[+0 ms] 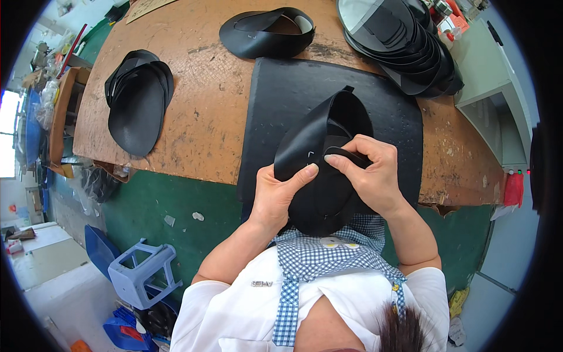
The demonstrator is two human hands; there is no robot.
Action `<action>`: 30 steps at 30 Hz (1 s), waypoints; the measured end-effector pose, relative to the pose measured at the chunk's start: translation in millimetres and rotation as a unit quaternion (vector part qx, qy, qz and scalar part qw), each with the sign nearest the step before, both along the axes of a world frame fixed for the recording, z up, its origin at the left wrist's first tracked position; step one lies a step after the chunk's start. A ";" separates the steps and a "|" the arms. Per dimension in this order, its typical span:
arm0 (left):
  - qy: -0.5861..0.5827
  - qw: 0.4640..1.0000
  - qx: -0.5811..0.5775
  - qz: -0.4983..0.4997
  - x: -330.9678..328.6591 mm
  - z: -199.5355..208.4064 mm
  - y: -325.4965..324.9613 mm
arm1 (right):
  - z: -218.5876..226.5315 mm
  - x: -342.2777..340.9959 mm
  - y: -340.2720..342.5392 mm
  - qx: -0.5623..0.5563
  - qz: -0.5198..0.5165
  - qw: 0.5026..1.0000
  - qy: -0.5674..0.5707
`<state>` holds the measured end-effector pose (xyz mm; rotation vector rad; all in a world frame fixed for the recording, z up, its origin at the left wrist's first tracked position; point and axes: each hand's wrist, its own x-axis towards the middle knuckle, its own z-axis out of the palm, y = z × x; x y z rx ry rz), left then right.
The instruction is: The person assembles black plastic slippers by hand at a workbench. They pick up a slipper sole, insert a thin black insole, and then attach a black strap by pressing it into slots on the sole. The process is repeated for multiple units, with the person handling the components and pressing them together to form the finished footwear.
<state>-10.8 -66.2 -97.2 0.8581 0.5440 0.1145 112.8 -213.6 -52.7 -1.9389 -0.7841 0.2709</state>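
In front of my body I hold a black leather-like piece (302,146), a wide smooth band curved into a loop with a rounded lower part and a small white mark. My left hand (275,196) grips its left side, thumb lying on the outer face near the mark. With my right hand (375,176) I pinch a narrow black edge of the same piece between thumb and fingers, on its right side. The right fingertips partly hide that edge. Underneath lies a black mat (387,129) on the wooden table.
A similar looped black piece (258,44) stands at the table's far side. Rounded black pieces (138,114) lie stacked at left; a larger stack (404,53) fills the far right beside a pale cabinet (492,88). A blue plastic stool (141,273) is on the green floor, lower left.
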 end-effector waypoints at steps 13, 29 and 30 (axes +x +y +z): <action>0.015 0.999 -0.028 0.007 1.6 -2.6 -3.6 | 6.2 9.7 -0.8 -0.018 0.058 0.985 -0.160; 0.056 0.994 -0.051 -0.073 8.4 8.8 18.0 | 11.3 8.3 -2.8 -0.004 0.080 0.996 0.038; 0.052 0.996 -0.043 -0.063 7.8 8.6 15.9 | 9.4 7.2 -3.5 0.011 0.070 0.996 0.059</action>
